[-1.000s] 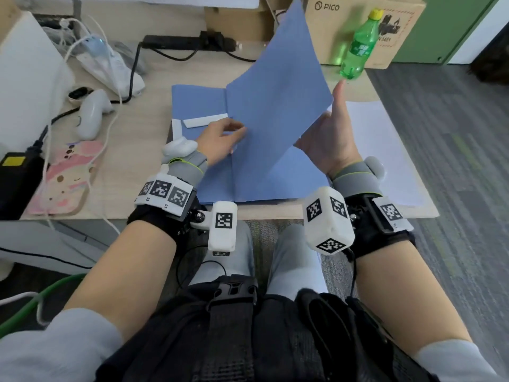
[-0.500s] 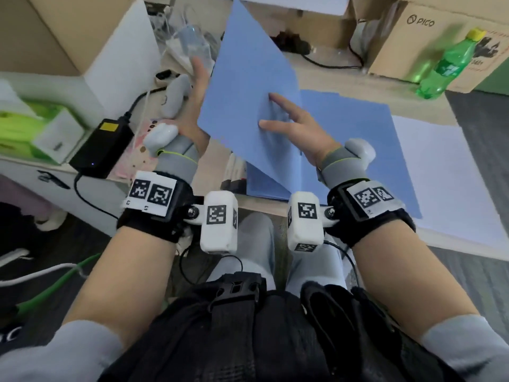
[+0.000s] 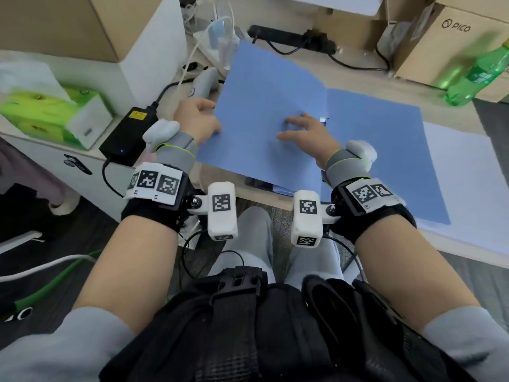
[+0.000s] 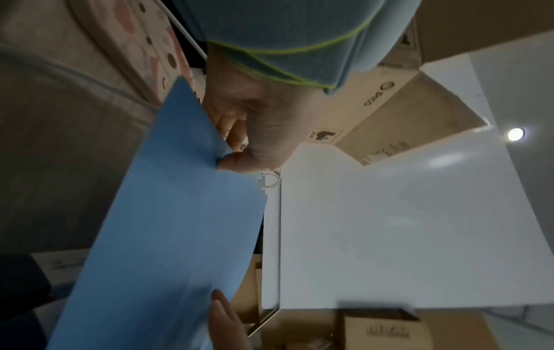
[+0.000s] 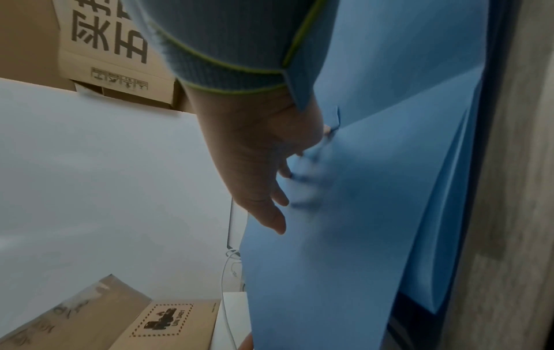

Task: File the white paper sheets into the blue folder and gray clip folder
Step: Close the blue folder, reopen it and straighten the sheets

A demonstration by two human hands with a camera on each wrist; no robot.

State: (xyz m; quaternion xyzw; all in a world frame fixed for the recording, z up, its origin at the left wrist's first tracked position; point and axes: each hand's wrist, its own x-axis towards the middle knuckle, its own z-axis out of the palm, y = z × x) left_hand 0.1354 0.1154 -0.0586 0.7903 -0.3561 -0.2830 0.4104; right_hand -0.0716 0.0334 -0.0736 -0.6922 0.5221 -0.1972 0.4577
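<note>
The blue folder [image 3: 371,150] lies open on the desk, its left cover [image 3: 261,106] raised slightly off the surface. My left hand [image 3: 198,119] grips that cover's left edge; in the left wrist view the thumb [image 4: 233,161] pinches the blue cover [image 4: 168,225]. My right hand [image 3: 300,130] rests on the middle of the cover with spread fingers [image 5: 279,201] touching the blue sheet [image 5: 359,213]. White paper sheets [image 3: 468,194] lie on the desk under and to the right of the folder. A dark edge [image 3: 257,182] shows beneath the cover's near side; I cannot tell what it is.
A green bottle [image 3: 476,75] and cardboard boxes [image 3: 454,42] stand at the back right. A black power adapter [image 3: 124,139], white controller [image 3: 203,84], green tissue box [image 3: 41,111] and cables crowd the left. A power strip [image 3: 289,40] lies behind.
The blue cover has swung from upright over to the left and come down low. My left hand shifted to its left edge, and my right hand came onto its top face.
</note>
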